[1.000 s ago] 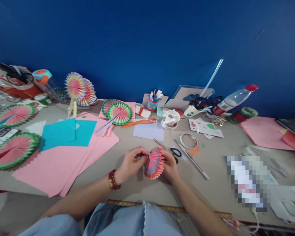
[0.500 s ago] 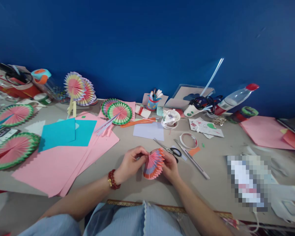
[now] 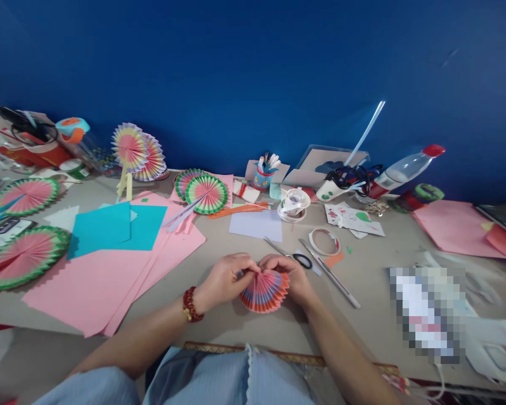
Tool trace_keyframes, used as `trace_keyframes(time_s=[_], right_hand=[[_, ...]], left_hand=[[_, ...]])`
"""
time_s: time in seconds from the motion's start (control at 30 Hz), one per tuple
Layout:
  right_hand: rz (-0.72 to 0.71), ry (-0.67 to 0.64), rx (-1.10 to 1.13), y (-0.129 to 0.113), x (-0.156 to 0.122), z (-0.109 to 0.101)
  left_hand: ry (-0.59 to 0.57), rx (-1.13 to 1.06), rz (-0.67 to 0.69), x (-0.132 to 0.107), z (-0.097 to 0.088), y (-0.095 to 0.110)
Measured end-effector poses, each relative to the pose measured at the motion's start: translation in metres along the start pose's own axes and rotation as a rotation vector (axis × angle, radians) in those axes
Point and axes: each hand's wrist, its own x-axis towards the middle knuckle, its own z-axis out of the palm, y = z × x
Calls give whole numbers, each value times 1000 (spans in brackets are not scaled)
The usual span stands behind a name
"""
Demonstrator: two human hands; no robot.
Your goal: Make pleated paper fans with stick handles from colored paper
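A small pleated paper fan (image 3: 265, 291), striped pink, blue and orange, is spread downward in a half circle just above the table near its front edge. My left hand (image 3: 224, 279), with a red bead bracelet on the wrist, pinches the fan's top left end. My right hand (image 3: 289, 275) pinches the top right end, and the fingertips of both hands meet over the fan's middle. Black-handled scissors (image 3: 297, 259) lie just behind my right hand.
Pink sheets (image 3: 109, 275) and teal sheets (image 3: 118, 228) lie to the left. Finished round fans (image 3: 206, 194) sit behind and at far left (image 3: 25, 254). A tape ring (image 3: 324, 242), a metal ruler (image 3: 331, 275), a pen cup (image 3: 262, 175) and a bottle (image 3: 405, 167) are at the back right.
The fan was held edge-up between my hands. Now it has opened downward into a wider half circle, and my right hand has come over its top toward my left.
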Motion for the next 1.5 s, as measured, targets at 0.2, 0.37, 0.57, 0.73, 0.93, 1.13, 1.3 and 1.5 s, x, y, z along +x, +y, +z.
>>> trace_keyframes(time_s=[0.2, 0.37, 0.57, 0.73, 0.93, 1.13, 1.3, 1.5], right_hand=[[178, -54, 112, 1, 1, 3], [282, -106, 123, 0, -1, 0], [316, -164, 144, 2, -3, -4], [345, -160, 142, 3, -3, -4], [346, -134, 176, 2, -2, -3], [335, -147, 168, 4, -2, -4], [295, -132, 99, -1, -2, -2], [231, -125, 4, -1, -1, -1]], left_hand=[[-45, 37, 10, 0, -5, 7], [-68, 51, -64, 0, -6, 15], [-73, 2, -85, 0, -6, 16], [-74, -35, -85, 0, -5, 16], [-59, -59, -122, 0, -3, 15], [-46, -42, -155, 0, -1, 15], [-42, -10, -132, 1, 0, 14], [-35, 8, -114, -1, 0, 14]])
